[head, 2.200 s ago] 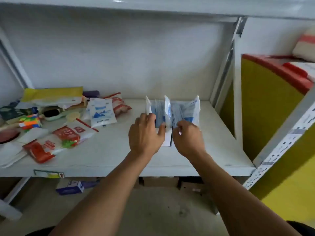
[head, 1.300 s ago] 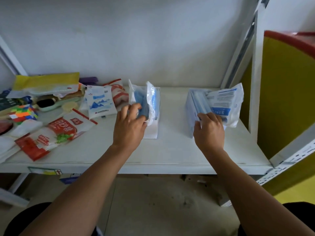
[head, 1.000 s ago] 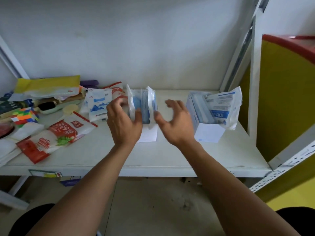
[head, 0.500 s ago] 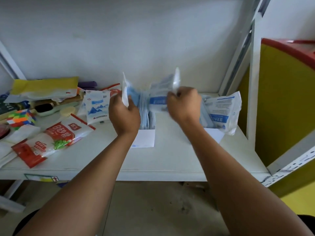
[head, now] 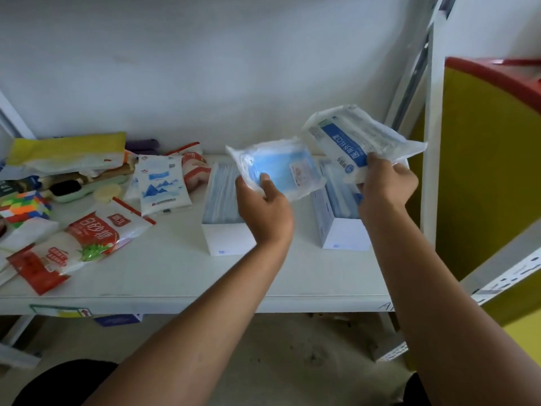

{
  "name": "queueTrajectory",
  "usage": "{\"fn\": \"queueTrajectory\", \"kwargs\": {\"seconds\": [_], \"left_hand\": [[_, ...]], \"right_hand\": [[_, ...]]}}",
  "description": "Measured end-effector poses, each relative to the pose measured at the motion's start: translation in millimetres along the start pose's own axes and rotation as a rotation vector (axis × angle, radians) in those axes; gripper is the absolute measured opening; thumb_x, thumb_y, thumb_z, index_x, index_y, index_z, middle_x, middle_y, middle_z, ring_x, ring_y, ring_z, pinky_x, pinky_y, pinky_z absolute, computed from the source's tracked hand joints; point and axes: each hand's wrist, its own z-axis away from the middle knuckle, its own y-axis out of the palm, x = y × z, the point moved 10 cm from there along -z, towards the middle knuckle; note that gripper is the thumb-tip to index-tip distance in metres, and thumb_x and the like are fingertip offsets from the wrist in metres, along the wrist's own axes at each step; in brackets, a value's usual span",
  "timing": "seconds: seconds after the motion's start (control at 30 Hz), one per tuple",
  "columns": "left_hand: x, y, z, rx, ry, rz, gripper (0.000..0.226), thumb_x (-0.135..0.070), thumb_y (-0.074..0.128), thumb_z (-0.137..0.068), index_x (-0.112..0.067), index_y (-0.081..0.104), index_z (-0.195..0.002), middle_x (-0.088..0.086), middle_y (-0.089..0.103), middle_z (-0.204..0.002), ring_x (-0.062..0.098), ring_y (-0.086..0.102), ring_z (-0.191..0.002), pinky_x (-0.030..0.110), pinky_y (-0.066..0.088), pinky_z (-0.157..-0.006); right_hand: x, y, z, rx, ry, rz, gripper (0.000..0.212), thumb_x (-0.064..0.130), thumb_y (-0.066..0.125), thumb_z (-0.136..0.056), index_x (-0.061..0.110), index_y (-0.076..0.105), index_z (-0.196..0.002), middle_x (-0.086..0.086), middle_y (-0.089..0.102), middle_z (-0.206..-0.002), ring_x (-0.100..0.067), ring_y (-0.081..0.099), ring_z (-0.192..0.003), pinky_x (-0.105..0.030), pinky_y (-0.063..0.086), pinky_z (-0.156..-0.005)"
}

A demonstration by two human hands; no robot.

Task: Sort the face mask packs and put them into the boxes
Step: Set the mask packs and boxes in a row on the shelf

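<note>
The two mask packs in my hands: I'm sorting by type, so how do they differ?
The left-hand pack is clear, showing blue masks and a small label; the right-hand pack has a white printed face with a blue band. The left-hand pack is lower, between the left box and right box; the right-hand pack higher, over the right box. Both are flat plastic packs held off the shelf.
</note>
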Motion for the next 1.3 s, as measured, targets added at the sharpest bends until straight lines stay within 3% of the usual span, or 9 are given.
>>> {"fn": "queueTrajectory", "kwargs": {"seconds": [0.2, 0.4, 0.5, 0.6, 0.7, 0.77, 0.83, 1.1, 1.3], "left_hand": [[45, 38, 64, 0.139, -0.530, 0.045, 0.017, -0.033, 0.051, -0.100, -0.019, 0.047, -0.109, 0.003, 0.062, -0.105, 0.026, 0.063, -0.096, 0.036, 0.051, -0.083], [109, 44, 122, 0.342, -1.253, -0.010, 0.033, -0.037, 0.048, -0.102, -0.005, 0.056, -0.095, 0.010, 0.068, -0.100, 0.019, 0.064, -0.079, 0.026, 0.050, -0.068], [121, 45, 138, 0.425, -1.409, 0.048, 0.041, -0.045, 0.045, -0.102, -0.007, 0.052, -0.087, 0.008, 0.069, -0.102, 0.015, 0.060, -0.075, 0.021, 0.041, -0.060], [124, 49, 138, 0.637, -1.392, -0.014, 0.053, -0.059, 0.039, -0.099, -0.009, 0.055, -0.094, 0.006, 0.063, -0.090, 0.011, 0.049, -0.064, 0.018, 0.031, -0.050], [131, 46, 132, 0.703, -1.346, -0.065, 0.058, -0.065, 0.043, -0.095, -0.011, 0.051, -0.077, 0.004, 0.052, -0.069, 0.009, 0.037, -0.054, 0.019, 0.026, -0.049], [134, 40, 125, 0.687, -1.315, -0.096, 0.053, -0.055, 0.039, -0.100, -0.013, 0.047, -0.069, 0.001, 0.046, -0.061, 0.009, 0.033, -0.049, 0.020, 0.024, -0.046], [139, 37, 119, 0.697, -1.296, -0.114, 0.047, -0.037, 0.035, -0.104, -0.012, 0.049, -0.067, 0.000, 0.046, -0.058, 0.008, 0.034, -0.045, 0.017, 0.024, -0.041], [151, 31, 109, 0.786, -1.277, -0.131, 0.047, -0.034, 0.040, -0.105, -0.011, 0.051, -0.066, -0.001, 0.046, -0.051, 0.007, 0.037, -0.033, 0.012, 0.026, -0.037], [142, 34, 105, 0.857, -1.171, -0.153, 0.041, -0.037, 0.029, -0.106, -0.022, 0.034, -0.068, -0.006, 0.032, -0.031, 0.009, 0.026, -0.022, 0.010, 0.021, -0.034]], "right_hand": [[-24, 14, -1, 0.085, 0.070, 0.039, 0.018, 0.014, 0.067, -0.091, 0.029, 0.059, -0.095, 0.005, 0.070, -0.097, -0.012, 0.068, -0.081, -0.037, 0.063, -0.076], [-39, 13, -3, 0.103, 0.122, 0.058, 0.033, 0.010, 0.066, -0.092, 0.036, 0.050, -0.079, 0.015, 0.060, -0.080, -0.011, 0.064, -0.072, -0.037, 0.062, -0.080], [-41, 13, -3, 0.099, 0.138, 0.069, 0.028, 0.010, 0.066, -0.092, 0.032, 0.051, -0.087, 0.014, 0.058, -0.081, -0.012, 0.063, -0.072, -0.034, 0.062, -0.078], [-41, 16, -3, 0.121, 0.144, 0.102, 0.030, 0.007, 0.067, -0.089, 0.030, 0.051, -0.082, 0.011, 0.060, -0.082, -0.014, 0.065, -0.074, -0.035, 0.062, -0.077], [-50, 26, 3, 0.199, 0.170, 0.202, 0.022, 0.001, 0.065, -0.087, 0.020, 0.055, -0.080, 0.000, 0.064, -0.081, -0.020, 0.068, -0.076, -0.040, 0.062, -0.075], [-60, 35, 12, 0.258, 0.160, 0.324, 0.000, 0.004, 0.065, -0.084, 0.004, 0.065, -0.084, -0.014, 0.070, -0.080, -0.029, 0.072, -0.076, -0.047, 0.062, -0.076], [-72, 43, 21, 0.309, 0.143, 0.421, 0.015, 0.009, 0.062, -0.081, -0.005, 0.068, -0.085, -0.022, 0.074, -0.085, -0.035, 0.074, -0.076, -0.051, 0.062, -0.072], [-118, 60, 38, 0.421, 0.178, 0.596, 0.009, 0.014, 0.051, -0.090, 0.013, 0.055, -0.097, -0.011, 0.074, -0.077, -0.020, 0.069, -0.057, -0.025, 0.048, -0.046], [-147, 48, 39, 0.224, 0.185, 0.592, 0.029, 0.025, 0.055, -0.092, 0.006, 0.061, -0.114, -0.006, 0.070, -0.102, -0.028, 0.070, -0.091, -0.042, 0.060, -0.082]]}}
